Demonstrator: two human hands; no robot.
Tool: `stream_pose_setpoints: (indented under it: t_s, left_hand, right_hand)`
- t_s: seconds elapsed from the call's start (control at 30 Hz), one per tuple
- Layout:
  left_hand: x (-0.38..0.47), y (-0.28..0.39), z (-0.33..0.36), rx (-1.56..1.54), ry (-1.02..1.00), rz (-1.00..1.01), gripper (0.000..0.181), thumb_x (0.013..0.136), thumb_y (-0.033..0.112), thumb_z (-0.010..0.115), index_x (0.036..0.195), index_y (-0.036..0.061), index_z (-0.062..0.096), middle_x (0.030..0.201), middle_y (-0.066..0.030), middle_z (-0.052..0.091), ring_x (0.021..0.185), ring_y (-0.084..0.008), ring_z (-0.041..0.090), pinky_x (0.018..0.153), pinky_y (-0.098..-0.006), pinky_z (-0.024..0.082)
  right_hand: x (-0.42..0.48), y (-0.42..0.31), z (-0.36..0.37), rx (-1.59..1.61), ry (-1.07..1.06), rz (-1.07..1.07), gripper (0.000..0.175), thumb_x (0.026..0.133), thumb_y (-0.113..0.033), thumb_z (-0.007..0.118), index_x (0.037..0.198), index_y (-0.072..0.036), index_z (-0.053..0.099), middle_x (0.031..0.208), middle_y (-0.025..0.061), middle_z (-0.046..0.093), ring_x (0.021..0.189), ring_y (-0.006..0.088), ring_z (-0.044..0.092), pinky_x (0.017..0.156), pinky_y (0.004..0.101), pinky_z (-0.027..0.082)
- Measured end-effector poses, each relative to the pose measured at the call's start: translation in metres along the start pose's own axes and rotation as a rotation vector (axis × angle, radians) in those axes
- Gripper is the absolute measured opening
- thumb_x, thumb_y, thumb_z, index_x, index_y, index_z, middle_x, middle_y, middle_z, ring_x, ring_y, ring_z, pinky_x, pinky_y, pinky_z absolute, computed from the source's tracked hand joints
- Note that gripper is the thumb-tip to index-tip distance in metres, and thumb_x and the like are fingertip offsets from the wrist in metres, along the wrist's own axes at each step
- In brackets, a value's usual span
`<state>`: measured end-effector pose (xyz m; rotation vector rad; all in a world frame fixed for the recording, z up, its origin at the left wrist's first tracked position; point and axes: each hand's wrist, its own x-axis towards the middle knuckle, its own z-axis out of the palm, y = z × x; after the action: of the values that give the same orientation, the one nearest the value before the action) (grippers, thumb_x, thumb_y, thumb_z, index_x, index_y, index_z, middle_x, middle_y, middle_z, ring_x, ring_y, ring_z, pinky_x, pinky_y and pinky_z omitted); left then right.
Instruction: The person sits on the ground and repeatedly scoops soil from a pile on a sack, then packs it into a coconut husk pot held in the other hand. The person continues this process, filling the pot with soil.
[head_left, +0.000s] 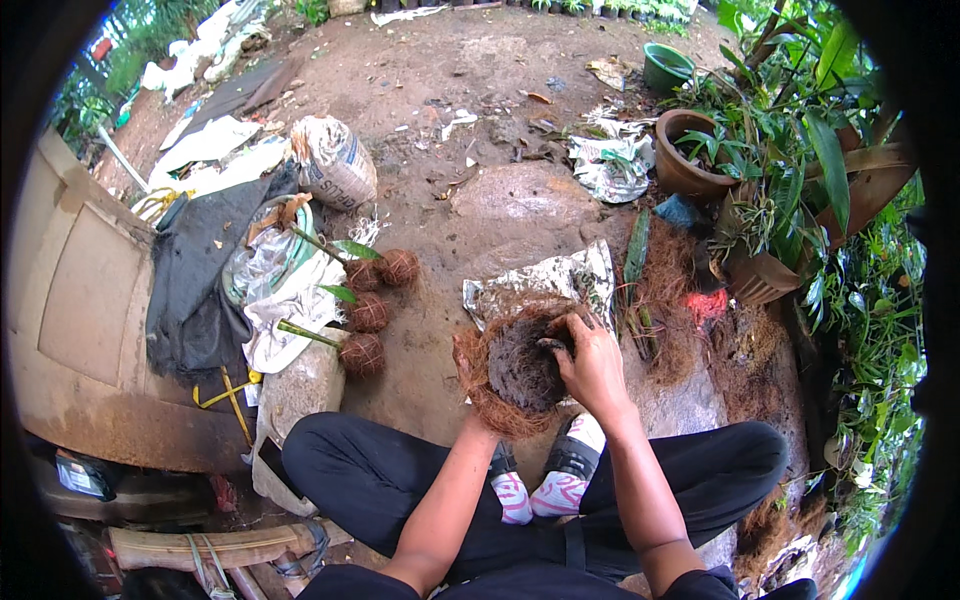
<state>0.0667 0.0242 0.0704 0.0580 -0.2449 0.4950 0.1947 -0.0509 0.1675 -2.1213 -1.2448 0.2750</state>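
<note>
Above my feet, a nest of brown coconut fibre (517, 424) filled with dark soil (525, 367) rests in my left hand (466, 367), which cups it from below and the left side. Most of that palm is hidden under the fibre. My right hand (589, 352) is at the nest's right rim, its soil-stained thumb and fingers touching the soil and fibre. Beyond the nest, a white plastic sack (547, 274) with soil on it lies flat on the ground. To the left sit several string-wrapped fibre balls (362, 355), some with a green stem or leaf sticking out.
Loose coconut fibre (667, 274) and cut leaves lie to the right, near a red string bundle (706, 306). A clay pot (694, 154), a green pot (667, 67) and plants line the right side. At left stand a filled sack (334, 161) and a wooden panel (94, 292).
</note>
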Motion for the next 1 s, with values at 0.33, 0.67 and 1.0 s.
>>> stream_pose_setpoints:
  t_s: [0.33,0.67,1.0]
  left_hand:
    - [-0.01,0.007,-0.032,-0.012,0.06,-0.01,0.081,0.096,0.069,0.028,0.152,0.0107,0.034,0.151,-0.0119,0.042,0.135,-0.03,0.045,0.115,-0.047,0.035]
    - [-0.012,0.007,-0.038,0.051,0.258,0.0,0.079,0.096,0.068,0.031,0.151,0.0106,0.036,0.15,-0.0107,0.044,0.135,-0.0294,0.044,0.115,-0.047,0.036]
    - [-0.01,0.005,-0.039,0.055,0.087,-0.063,0.066,0.103,0.053,0.031,0.154,0.0113,0.029,0.153,-0.0103,0.041,0.138,-0.0284,0.041,0.118,-0.0456,0.031]
  right_hand:
    - [0.003,0.007,-0.007,0.188,-0.029,0.126,0.026,0.074,0.0,0.07,0.1,-0.003,0.07,0.093,0.0181,0.071,0.091,0.0386,0.067,0.082,0.0434,0.053]
    - [-0.004,-0.005,-0.004,0.039,0.125,-0.1,0.04,0.073,-0.002,0.072,0.112,-0.009,0.071,0.11,0.0165,0.066,0.103,0.0379,0.061,0.094,0.0444,0.048]
    - [-0.002,0.003,0.004,0.025,0.21,-0.085,0.038,0.073,-0.006,0.077,0.11,-0.011,0.074,0.109,0.0165,0.063,0.104,0.0371,0.057,0.093,0.0451,0.047]
